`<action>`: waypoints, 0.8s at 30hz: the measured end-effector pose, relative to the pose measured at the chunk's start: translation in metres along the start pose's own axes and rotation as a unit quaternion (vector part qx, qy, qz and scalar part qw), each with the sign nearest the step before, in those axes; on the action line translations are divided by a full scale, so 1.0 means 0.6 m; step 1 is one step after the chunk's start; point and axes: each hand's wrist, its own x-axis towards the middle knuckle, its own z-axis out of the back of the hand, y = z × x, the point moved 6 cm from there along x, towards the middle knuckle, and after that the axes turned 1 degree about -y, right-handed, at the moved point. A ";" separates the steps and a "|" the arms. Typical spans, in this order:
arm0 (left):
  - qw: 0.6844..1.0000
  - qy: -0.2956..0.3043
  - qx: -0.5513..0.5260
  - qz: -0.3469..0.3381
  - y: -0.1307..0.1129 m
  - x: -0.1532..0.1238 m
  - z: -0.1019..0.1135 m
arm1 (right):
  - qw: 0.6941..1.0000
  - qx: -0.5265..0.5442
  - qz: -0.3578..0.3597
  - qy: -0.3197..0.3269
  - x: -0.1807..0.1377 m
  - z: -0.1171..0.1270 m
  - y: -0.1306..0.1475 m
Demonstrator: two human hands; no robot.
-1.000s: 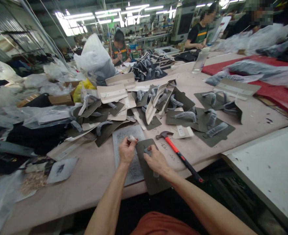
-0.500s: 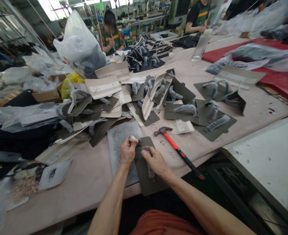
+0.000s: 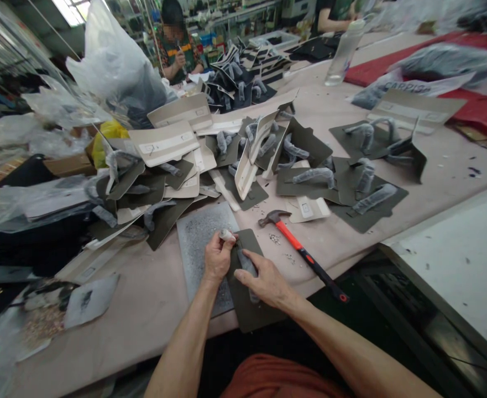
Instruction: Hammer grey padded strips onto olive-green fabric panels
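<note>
One part-hidden handle lies under right hand, grip unclear; left hand pinches cylinder.

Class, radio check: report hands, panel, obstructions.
Left hand holding white item. Right hand on wrapped handle. Dark panel overhanging table edge. Hammer right, not blocking.

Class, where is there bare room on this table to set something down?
Bare tabletop lies between the speckled board and the smudged pale sheet, and between the bottle and the heaped panels. Crowded: those overlapping panels, and beneath the right hand.
</note>
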 end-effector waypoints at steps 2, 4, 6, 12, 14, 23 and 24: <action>1.000 -0.003 0.012 -0.008 0.001 -0.001 -0.002 | 1.000 -0.001 0.001 -0.001 -0.001 -0.001 0.002; 0.999 -0.007 0.027 -0.017 0.001 -0.001 -0.004 | 1.000 0.000 0.009 0.001 -0.003 0.000 0.005; 0.998 -0.009 0.048 -0.028 -0.002 -0.003 -0.007 | 1.000 -0.007 0.027 0.008 -0.003 0.008 0.008; 0.989 -0.028 0.126 -0.069 -0.023 -0.012 -0.017 | 0.945 -0.269 0.032 -0.185 -0.002 0.135 -0.038; 0.984 -0.037 0.156 -0.083 -0.029 -0.017 -0.021 | 0.913 -0.370 -0.018 -0.172 -0.001 0.166 -0.071; 0.990 0.008 0.105 -0.098 -0.024 -0.013 -0.019 | 0.968 0.114 -0.223 0.029 -0.009 0.142 -0.116; 0.990 0.007 0.106 -0.091 -0.024 -0.010 -0.019 | 0.967 0.124 -0.221 0.031 -0.009 0.139 -0.105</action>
